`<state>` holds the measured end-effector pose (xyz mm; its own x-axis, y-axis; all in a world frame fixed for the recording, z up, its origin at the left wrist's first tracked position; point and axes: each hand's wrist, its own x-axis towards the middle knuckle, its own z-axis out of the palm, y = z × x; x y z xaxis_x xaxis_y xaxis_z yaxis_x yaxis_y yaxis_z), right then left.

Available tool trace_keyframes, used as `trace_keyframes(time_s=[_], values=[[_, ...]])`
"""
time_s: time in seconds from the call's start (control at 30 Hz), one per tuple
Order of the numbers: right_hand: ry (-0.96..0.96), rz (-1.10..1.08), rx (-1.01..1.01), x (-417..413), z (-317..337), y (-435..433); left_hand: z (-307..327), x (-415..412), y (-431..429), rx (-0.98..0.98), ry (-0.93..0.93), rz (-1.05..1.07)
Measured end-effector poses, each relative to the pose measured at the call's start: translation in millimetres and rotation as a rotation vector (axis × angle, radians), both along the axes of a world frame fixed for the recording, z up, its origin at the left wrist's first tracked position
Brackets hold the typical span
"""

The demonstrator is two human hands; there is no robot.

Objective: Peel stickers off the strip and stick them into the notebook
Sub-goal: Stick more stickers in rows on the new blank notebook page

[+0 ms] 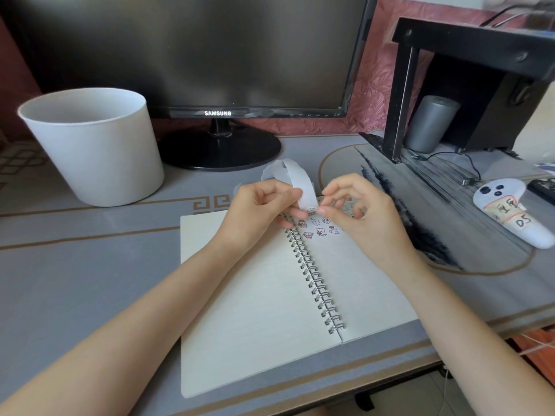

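Note:
An open spiral notebook (255, 295) lies on the desk, with several small cartoon stickers (319, 229) stuck near the top of its right page. My left hand (258, 211) pinches a white sticker strip (295, 181) that curls up and back in a loop above the notebook. My right hand (360, 211) is just right of the strip's lower end, thumb and forefinger pinching at a sticker there. The right hand hides part of the stickered area.
A white bucket (93, 145) stands at the left. A dark monitor (195, 55) sits behind the notebook. A black stand (468, 85) with a grey cylinder (429, 124) is at the right, and a white controller (510, 211) lies on the mat. The desk edge (450, 346) runs close on the right.

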<state>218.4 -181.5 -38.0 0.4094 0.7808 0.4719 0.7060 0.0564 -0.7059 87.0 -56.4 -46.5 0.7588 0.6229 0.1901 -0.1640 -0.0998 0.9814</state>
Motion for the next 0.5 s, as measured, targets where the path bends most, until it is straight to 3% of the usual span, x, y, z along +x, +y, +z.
trace_keyframes(time_s=[0.1,0.23,0.5], values=[[-0.161,-0.073,-0.006,-2.3,0.1,1.5,0.3,0.4,-0.4,-0.013,-0.021,-0.011],[-0.172,-0.081,-0.026,-5.9,-0.1,2.7,1.1,-0.5,-0.6,-0.029,-0.049,-0.023],[0.107,-0.025,0.047,-8.3,4.8,2.1,-1.8,0.0,-1.2,-0.017,-0.020,-0.076]])
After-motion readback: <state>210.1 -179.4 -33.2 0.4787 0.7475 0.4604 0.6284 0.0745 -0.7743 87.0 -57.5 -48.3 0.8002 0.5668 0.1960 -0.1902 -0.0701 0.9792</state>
